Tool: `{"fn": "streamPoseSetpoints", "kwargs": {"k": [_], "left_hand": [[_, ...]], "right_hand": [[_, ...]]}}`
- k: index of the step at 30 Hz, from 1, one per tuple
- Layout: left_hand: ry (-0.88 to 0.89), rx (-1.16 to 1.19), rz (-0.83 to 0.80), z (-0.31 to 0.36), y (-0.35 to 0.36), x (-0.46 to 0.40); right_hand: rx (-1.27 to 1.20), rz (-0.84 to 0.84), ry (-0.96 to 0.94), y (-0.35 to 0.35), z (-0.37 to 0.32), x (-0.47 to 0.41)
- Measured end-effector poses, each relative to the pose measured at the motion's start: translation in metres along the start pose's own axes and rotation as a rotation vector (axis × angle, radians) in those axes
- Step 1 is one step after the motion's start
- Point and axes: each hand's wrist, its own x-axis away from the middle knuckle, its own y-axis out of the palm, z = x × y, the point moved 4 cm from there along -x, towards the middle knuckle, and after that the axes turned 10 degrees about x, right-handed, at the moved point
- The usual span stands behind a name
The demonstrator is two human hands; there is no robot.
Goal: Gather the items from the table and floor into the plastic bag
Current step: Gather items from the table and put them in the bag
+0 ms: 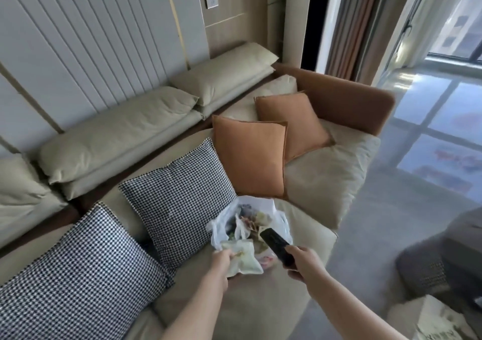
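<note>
A clear plastic bag (280, 224) full of mixed items lies open on the beige sofa seat (320, 180), in front of an orange cushion. My left hand (221, 260) grips a pale crumpled packet (245, 257) at the bag's near edge. My right hand (300, 261) holds a black remote control (276, 243), its far end pointing over the bag's mouth. Both forearms reach in from the bottom of the view.
Two black-and-white checked cushions (180, 198) and two orange cushions (250, 157) lean on the sofa. A dark low table (427, 266) stands at the right on grey floor. A pale paper bag (440, 321) sits at the bottom right corner.
</note>
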Motion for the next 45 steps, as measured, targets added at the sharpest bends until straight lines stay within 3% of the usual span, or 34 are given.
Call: {"fn": "streamPoseSetpoints", "kwargs": {"k": [6,12,22,26,36,41,45], "left_hand": [[-0.048,0.017,0.007,0.018,0.021,-0.058],[-0.108,-0.128,-0.012,0.027,0.049,-0.139],[-0.168,-0.304,0.067,0.026,0.069,-0.245],[-0.203,-0.346,0.009,0.009,0.064,-0.275],[-0.179,-0.398,-0.038,0.013,0.06,-0.235],[-0.172,-0.535,-0.18,0.017,0.077,-0.177],[-0.049,-0.693,-0.309,0.013,0.103,-0.122]], "right_hand": [[0.026,-0.055,0.05,0.016,-0.029,-0.059],[0.049,-0.021,0.136,0.044,-0.031,-0.13],[0.131,0.064,0.194,0.081,-0.01,-0.228],[0.18,0.041,0.246,0.093,0.012,-0.236],[0.157,0.156,0.233,0.076,0.019,-0.192],[0.152,0.226,0.192,0.048,0.016,-0.141],[0.238,0.307,0.17,0.017,0.02,-0.098]]}}
